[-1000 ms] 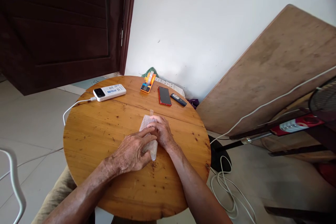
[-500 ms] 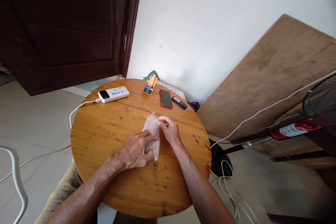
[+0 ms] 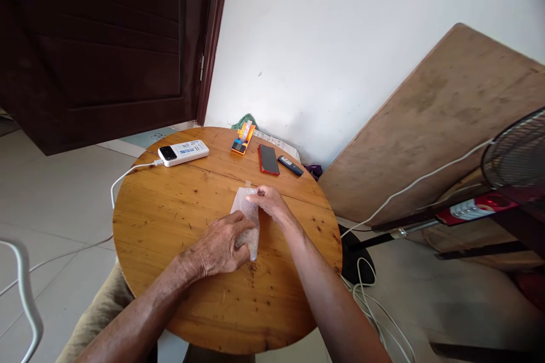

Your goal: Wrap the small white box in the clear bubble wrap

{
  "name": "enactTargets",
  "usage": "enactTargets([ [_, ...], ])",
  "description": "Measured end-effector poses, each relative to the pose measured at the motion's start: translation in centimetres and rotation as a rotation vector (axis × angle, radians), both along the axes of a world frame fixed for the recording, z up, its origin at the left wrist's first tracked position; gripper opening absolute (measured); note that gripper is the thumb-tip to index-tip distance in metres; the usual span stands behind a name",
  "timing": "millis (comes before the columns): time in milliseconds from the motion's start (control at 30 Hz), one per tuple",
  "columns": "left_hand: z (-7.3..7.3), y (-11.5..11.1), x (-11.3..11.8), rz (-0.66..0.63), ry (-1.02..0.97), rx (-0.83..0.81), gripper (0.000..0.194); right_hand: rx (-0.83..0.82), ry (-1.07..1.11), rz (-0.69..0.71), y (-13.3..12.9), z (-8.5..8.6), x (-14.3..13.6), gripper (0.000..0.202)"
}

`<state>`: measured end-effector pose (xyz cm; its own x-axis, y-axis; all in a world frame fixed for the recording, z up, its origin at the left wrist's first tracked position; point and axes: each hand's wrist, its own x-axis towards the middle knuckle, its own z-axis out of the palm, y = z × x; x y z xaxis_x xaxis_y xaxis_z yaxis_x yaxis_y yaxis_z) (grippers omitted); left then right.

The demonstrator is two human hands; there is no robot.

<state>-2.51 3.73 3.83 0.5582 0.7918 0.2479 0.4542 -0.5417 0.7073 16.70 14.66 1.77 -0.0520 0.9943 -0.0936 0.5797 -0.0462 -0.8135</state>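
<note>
Bubble-wrap bundle (image 3: 244, 204) held by both hands on a round wooden table

The bundle lies flat, roughly mid-table, its long side running away from the person. The left hand (image 3: 225, 242) holds it from the left, fingers bent over its near half and thumb close to them, with little space between. The right hand (image 3: 269, 203) is at the far right corner, thumb and forefinger nearly together on the wrap; its other fingers are partly hidden. A small strip of clear tape (image 3: 247, 184) shows just beyond the far end.

Farther back on the table (image 3: 170, 272) stands an orange tape dispenser (image 3: 241, 142). To its right lie a red-edged smartphone (image 3: 268, 160) and, just beside that, a small dark handheld device (image 3: 290, 166). A white power bank (image 3: 183, 153) rests at the far left, a white cable (image 3: 135, 167) plugged into its left end. What is inside the wrap cannot be made out.
</note>
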Motion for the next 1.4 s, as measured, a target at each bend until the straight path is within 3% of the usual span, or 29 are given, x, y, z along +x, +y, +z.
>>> enactTargets([
  [200,0.0,0.0,0.1,0.01,0.002,0.002,0.043,-0.042,0.172,0.008,-0.8,0.7,-1.0,0.025],
  [533,-0.5,0.0,0.1,0.077,-0.022,-0.024,0.042,0.123,0.425,0.101,-3.7,3.6,-1.9,0.029],
  [700,-1.4,-0.1,0.2,0.104,-0.037,0.039,0.033,0.211,0.307,0.18,-5.9,4.9,-1.7,0.026],
  [900,-1.4,-1.0,0.5,0.281,0.094,0.096,0.027,0.298,0.06,0.139,-8.1,6.1,-1.9,0.02],
  [1100,-1.3,-1.6,0.7,0.369,0.167,0.081,0.025,0.331,0.036,0.14,-10.4,5.7,-2.3,0.014],
  [1333,-1.6,-2.0,0.7,0.489,0.067,0.002,0.027,0.425,0.038,0.156,-13.4,4.5,-2.7,0.007],
  [1400,-1.7,-2.0,0.6,0.535,0.029,-0.022,0.035,0.469,0.003,0.167,-14.0,3.9,-2.6,0.008],
])
